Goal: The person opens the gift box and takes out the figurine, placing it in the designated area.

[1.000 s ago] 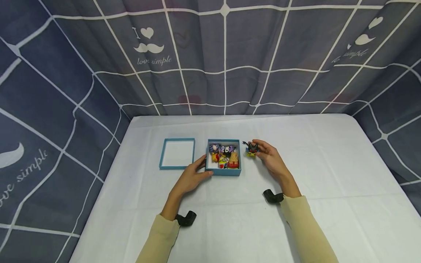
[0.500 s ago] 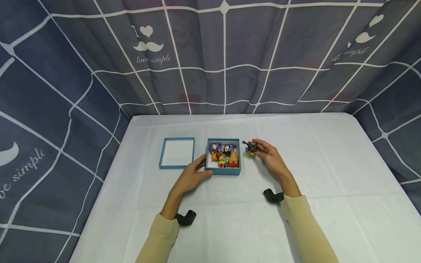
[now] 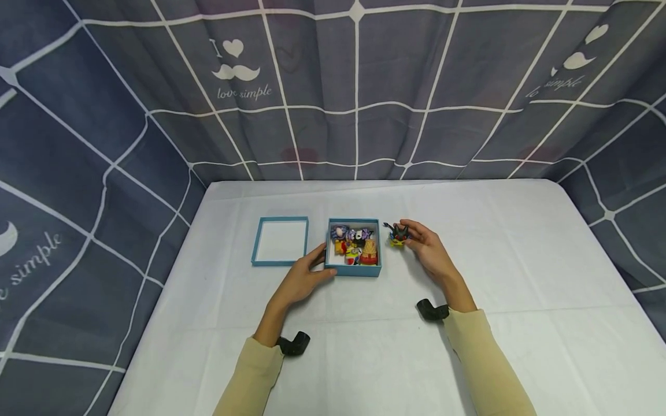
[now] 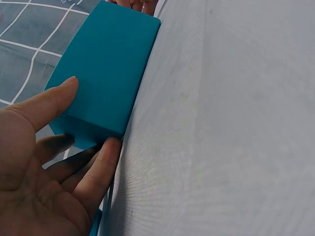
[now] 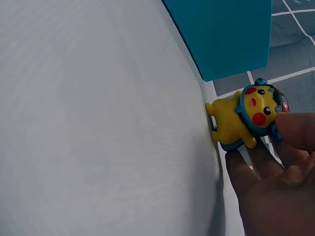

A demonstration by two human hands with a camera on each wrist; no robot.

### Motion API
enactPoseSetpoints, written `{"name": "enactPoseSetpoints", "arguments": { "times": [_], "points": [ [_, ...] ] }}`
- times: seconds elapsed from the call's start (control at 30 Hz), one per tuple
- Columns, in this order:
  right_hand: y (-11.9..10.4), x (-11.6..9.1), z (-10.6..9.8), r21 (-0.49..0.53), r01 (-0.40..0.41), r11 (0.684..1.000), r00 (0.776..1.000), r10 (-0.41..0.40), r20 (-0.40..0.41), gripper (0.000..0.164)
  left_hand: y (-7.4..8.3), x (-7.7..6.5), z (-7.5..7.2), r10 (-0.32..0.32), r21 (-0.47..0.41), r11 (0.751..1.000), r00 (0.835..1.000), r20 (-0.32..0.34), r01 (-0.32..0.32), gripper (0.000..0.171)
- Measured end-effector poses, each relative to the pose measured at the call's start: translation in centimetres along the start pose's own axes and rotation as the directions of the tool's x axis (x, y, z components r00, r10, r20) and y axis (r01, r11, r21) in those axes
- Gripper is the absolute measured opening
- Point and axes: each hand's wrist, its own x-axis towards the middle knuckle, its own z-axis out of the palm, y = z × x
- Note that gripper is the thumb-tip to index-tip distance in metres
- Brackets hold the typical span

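Note:
A teal box (image 3: 354, 271) stands at the table's middle with several small toy figurines (image 3: 369, 253) inside. My left hand (image 3: 303, 281) holds its near left corner; in the left wrist view the thumb (image 4: 64, 96) lies on the box's front face and the fingers reach along its left side. Right of the box, my right hand (image 3: 429, 249) grips a yellow toy figurine (image 5: 229, 120) with red cheeks and a dark blue hood. Thumb and fingers hold it by the hood, and its feet are right at the white tablecloth.
The teal-rimmed lid (image 3: 281, 266) lies with its white inside up, left of the box. White cloth (image 3: 520, 248) covers the table. A grey checked curtain (image 3: 322, 138) hangs behind it. Black wrist cameras (image 3: 295, 345) sit on both wrists.

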Motion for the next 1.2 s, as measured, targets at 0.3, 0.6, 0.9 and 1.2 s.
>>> {"name": "enactPoseSetpoints", "arguments": {
  "times": [0.3,0.6,0.9,1.2],
  "points": [
    [-0.2,-0.2,0.1,-0.058,0.003,0.998,1.000,-0.004,-0.027,0.061,0.0,-0.1,0.0,-0.001,0.003,1.000,1.000,-0.004,0.001,0.077],
    [-1.8,-0.3,0.6,-0.120,0.124,0.985,0.968,-0.147,-0.204,0.050,-0.2,-0.1,0.1,0.002,0.006,1.000,1.000,-0.003,-0.002,0.077],
    [-3.9,-0.9,2.3,-0.092,0.217,0.972,0.936,-0.234,-0.263,0.038,-0.2,-0.1,0.1,0.010,0.010,1.000,1.000,-0.004,-0.010,0.078],
    [-5.0,-1.4,5.3,-0.143,0.236,0.961,0.964,-0.250,-0.086,0.028,-0.3,-0.1,0.2,0.010,0.009,1.000,1.000,-0.009,-0.010,0.077]
  ]
}}
